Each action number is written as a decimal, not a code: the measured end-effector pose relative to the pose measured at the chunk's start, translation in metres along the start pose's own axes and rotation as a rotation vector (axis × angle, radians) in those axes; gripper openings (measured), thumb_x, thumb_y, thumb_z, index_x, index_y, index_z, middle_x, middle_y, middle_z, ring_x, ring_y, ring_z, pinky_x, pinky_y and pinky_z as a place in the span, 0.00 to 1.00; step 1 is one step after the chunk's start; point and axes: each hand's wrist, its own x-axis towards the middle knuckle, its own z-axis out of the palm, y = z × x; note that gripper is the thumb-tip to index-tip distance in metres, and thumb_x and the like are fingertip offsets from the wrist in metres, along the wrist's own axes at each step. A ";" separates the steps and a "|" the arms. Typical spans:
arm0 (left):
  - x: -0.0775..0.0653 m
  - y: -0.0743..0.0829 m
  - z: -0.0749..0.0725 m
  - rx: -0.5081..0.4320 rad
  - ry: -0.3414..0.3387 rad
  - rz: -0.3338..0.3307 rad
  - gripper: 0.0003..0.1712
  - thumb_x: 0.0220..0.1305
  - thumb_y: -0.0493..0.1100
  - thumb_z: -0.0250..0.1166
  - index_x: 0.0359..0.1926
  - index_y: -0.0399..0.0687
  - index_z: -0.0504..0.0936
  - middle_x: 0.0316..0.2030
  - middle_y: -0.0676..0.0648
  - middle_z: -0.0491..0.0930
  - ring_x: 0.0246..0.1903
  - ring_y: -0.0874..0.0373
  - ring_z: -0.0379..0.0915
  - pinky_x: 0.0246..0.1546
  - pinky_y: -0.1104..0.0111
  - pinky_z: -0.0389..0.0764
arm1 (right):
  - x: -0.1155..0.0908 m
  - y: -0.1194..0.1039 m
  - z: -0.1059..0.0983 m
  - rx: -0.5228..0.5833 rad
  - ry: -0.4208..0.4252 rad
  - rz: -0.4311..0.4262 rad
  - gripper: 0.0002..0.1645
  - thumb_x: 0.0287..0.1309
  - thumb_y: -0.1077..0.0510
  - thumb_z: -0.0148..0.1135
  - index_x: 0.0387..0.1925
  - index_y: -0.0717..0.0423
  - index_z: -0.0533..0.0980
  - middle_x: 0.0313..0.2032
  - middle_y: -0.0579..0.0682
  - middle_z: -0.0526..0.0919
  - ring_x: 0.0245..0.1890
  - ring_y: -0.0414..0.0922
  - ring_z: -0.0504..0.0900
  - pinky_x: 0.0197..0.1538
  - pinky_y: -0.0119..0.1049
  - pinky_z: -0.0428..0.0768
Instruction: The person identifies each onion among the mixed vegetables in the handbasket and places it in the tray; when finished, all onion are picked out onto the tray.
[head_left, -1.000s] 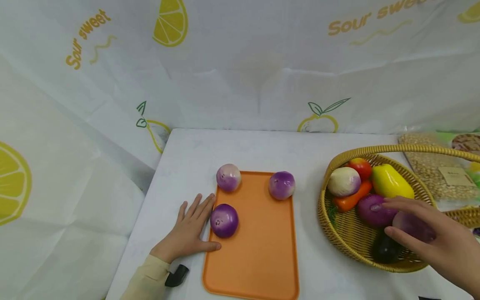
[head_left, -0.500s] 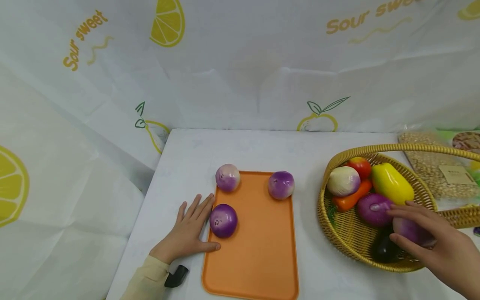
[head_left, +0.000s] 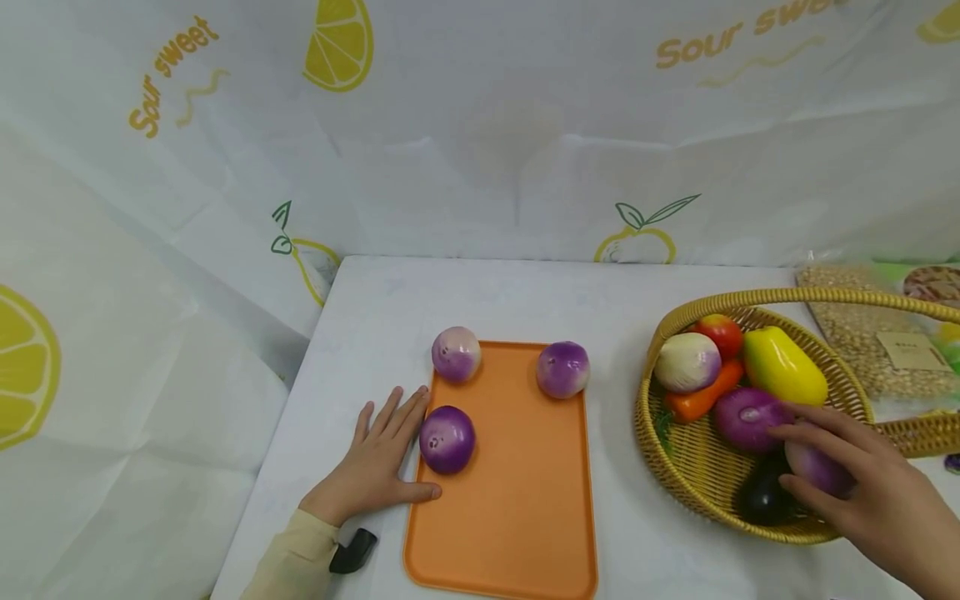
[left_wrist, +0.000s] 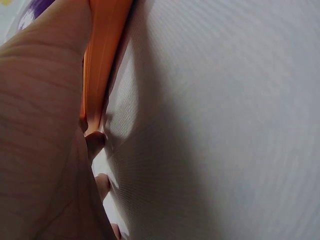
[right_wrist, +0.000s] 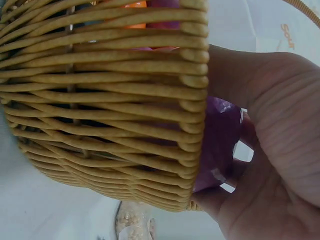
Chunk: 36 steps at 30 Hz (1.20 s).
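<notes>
At the right, my right hand (head_left: 873, 483) curls its fingers and thumb round a purple turnip (head_left: 817, 469) inside the wicker basket (head_left: 648, 450). In the right wrist view the same purple turnip (right_wrist: 218, 142) shows between the palm and the basket rim. A purple onion (head_left: 750, 419) and a dark eggplant (head_left: 767, 492) lie right beside those fingers. My left hand (head_left: 378, 467) is spread flat at the left edge of the orange tray (head_left: 517, 517), thumb over its rim. Close to it rests a purple turnip (head_left: 447, 440). Two paler turnips sit at the tray's far corners.
Also in the basket are a white-and-purple turnip (head_left: 687, 363), a carrot (head_left: 703, 393), a red fruit (head_left: 722, 335) and a yellow pepper-like piece (head_left: 783, 367). The basket's handle (head_left: 810, 297) arches over it. Behind stands a bag of beige grains (head_left: 870, 342).
My right hand has closed further round the turnip in the basket and shifted it slightly left. The left hand and the tray have stayed put.
</notes>
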 end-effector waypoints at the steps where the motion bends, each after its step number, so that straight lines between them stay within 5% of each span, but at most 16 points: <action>1: 0.000 0.000 0.000 0.002 0.000 -0.001 0.71 0.51 0.77 0.68 0.82 0.46 0.44 0.81 0.49 0.41 0.78 0.42 0.29 0.70 0.36 0.30 | 0.000 0.000 0.000 -0.001 0.000 0.010 0.34 0.33 0.69 0.84 0.49 0.61 0.81 0.59 0.66 0.71 0.50 0.71 0.71 0.43 0.72 0.70; 8: 0.000 0.000 0.000 0.006 -0.001 -0.001 0.71 0.51 0.77 0.68 0.82 0.46 0.44 0.81 0.49 0.41 0.78 0.42 0.30 0.70 0.36 0.31 | 0.000 -0.006 -0.003 -0.004 0.003 0.076 0.34 0.37 0.61 0.85 0.51 0.63 0.81 0.59 0.69 0.70 0.48 0.74 0.70 0.41 0.74 0.72; 17: 0.000 0.000 -0.001 0.001 -0.002 -0.011 0.71 0.51 0.77 0.68 0.82 0.47 0.45 0.81 0.49 0.42 0.78 0.42 0.30 0.70 0.36 0.30 | 0.006 -0.033 -0.012 0.017 0.035 0.058 0.38 0.38 0.52 0.86 0.53 0.59 0.81 0.59 0.66 0.72 0.46 0.72 0.72 0.35 0.71 0.77; 20: 0.000 0.000 -0.001 0.005 -0.002 -0.014 0.71 0.51 0.77 0.68 0.82 0.47 0.45 0.81 0.50 0.41 0.78 0.42 0.30 0.70 0.36 0.30 | 0.009 -0.044 -0.015 0.017 0.056 0.023 0.38 0.37 0.50 0.87 0.52 0.57 0.82 0.58 0.63 0.74 0.45 0.69 0.75 0.33 0.64 0.81; 24: 0.000 0.000 -0.001 0.003 -0.001 -0.013 0.71 0.51 0.77 0.68 0.82 0.47 0.45 0.81 0.50 0.41 0.78 0.42 0.30 0.70 0.36 0.30 | 0.014 -0.057 -0.019 -0.011 0.098 -0.064 0.38 0.33 0.48 0.88 0.52 0.49 0.84 0.56 0.58 0.77 0.43 0.63 0.80 0.30 0.42 0.85; 30: 0.000 0.001 -0.001 0.000 -0.005 -0.013 0.71 0.51 0.77 0.68 0.82 0.47 0.45 0.81 0.50 0.41 0.78 0.42 0.30 0.70 0.36 0.30 | 0.021 -0.078 -0.020 0.041 0.145 -0.171 0.41 0.29 0.51 0.89 0.53 0.33 0.84 0.56 0.44 0.79 0.42 0.42 0.78 0.37 0.15 0.74; 36: 0.001 0.001 -0.001 -0.001 -0.004 -0.008 0.71 0.51 0.77 0.68 0.82 0.47 0.45 0.81 0.50 0.41 0.78 0.42 0.30 0.70 0.36 0.31 | 0.029 -0.097 -0.019 0.150 0.157 -0.297 0.44 0.27 0.58 0.89 0.54 0.37 0.83 0.56 0.41 0.79 0.51 0.29 0.73 0.54 0.12 0.67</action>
